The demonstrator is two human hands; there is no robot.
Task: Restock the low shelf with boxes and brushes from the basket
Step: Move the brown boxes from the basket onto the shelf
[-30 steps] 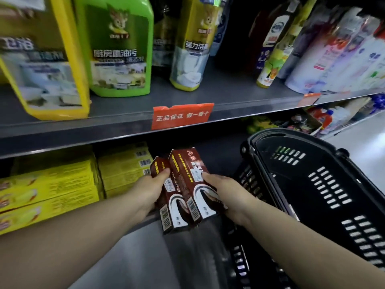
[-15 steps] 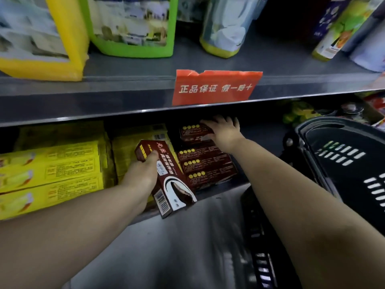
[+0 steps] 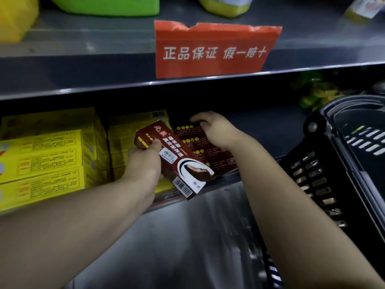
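centre of frame, left hand (image 3: 144, 163) grips a brown box (image 3: 183, 163) (tilted); right hand (image 3: 217, 132) curls fingers over the stacked boxes (image 3: 210, 156).

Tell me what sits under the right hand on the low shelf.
A stack of dark red boxes; the right hand holds the top one. Its fingers curl over that box's far end, hiding it; beyond them it is too dark to tell.

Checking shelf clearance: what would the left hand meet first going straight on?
Probably the stacked dark red boxes under the right hand; depth is unclear, so yellow boxes behind the left hand might come first.
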